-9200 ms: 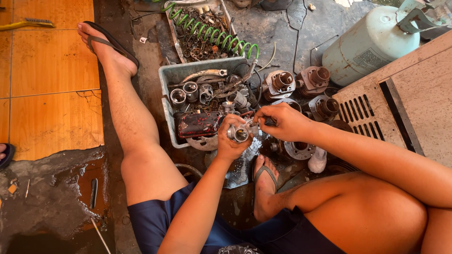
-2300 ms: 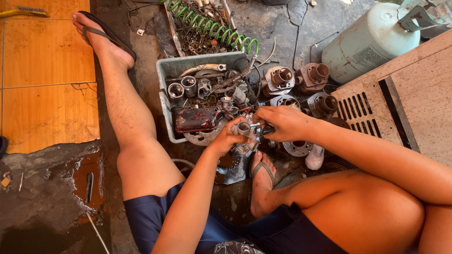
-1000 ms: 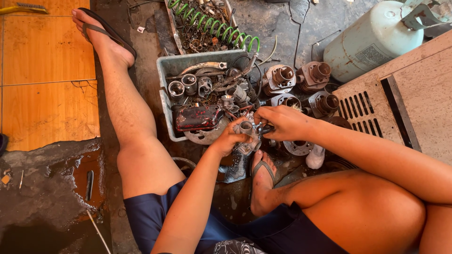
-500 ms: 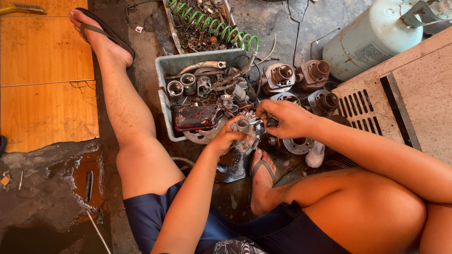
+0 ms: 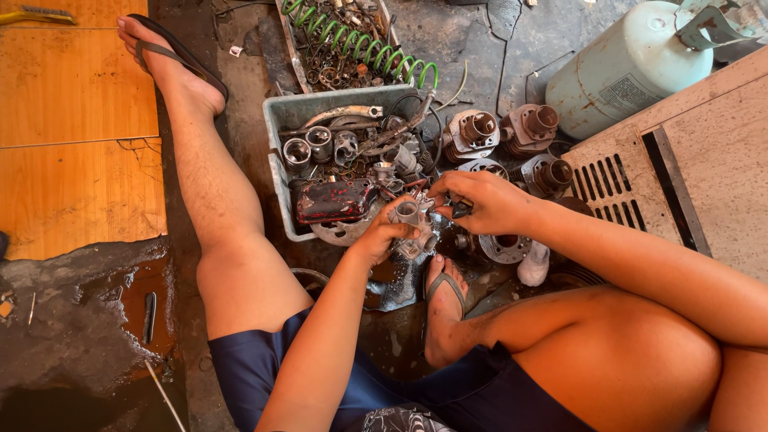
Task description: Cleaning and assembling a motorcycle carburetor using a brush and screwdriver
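I sit on the floor with a small grey metal engine part, like a carburettor [image 5: 412, 222], held up in my left hand [image 5: 384, 234]. My right hand [image 5: 480, 204] pinches a small dark piece at the top of that part, fingers closed on it. Both hands hover just in front of a grey plastic bin [image 5: 282, 172] packed with greasy metal parts and a dark red cover [image 5: 332, 200]. My right foot in a sandal [image 5: 444, 308] rests below the hands.
Several round engine parts [image 5: 512, 132] lie right of the bin. A pale gas cylinder [image 5: 632, 68] and a perforated beige panel [image 5: 640, 180] are at right. A green coil spring [image 5: 360, 52] lies in a tray behind. My left leg [image 5: 216, 200] stretches along the orange tiles [image 5: 72, 144].
Both hands have stayed on the grey part with only small shifts of the fingers. The view has drifted slightly.
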